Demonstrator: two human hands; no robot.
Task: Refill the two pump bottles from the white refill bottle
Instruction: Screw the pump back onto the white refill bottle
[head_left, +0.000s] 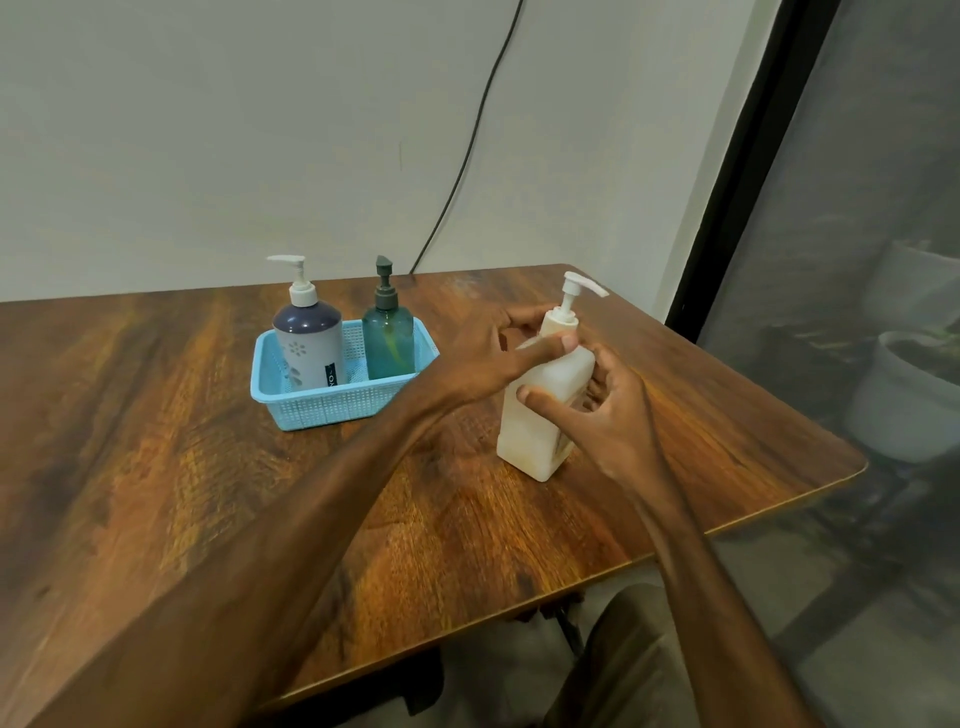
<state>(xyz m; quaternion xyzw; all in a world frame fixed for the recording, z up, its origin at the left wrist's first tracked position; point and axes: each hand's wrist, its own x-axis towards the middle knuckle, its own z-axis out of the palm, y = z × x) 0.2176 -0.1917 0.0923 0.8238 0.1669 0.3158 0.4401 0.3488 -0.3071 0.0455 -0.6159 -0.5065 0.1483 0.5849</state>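
The white refill bottle (535, 415) stands upright on the wooden table (208, 467), right of centre, with a white pump head on top. My left hand (498, 353) wraps around its neck and shoulder just under the pump collar. My right hand (597, 410) grips the bottle's body from the right side. A dark blue and grey pump bottle (310, 343) and a green translucent pump bottle (387, 338) stand upright in a light blue basket (322, 408) further left and back.
The table's right edge (779, 499) and rounded corner lie close to the refill bottle. A black cable (467, 150) runs down the wall behind. White plant pots (904, 410) sit beyond a dark screen on the right.
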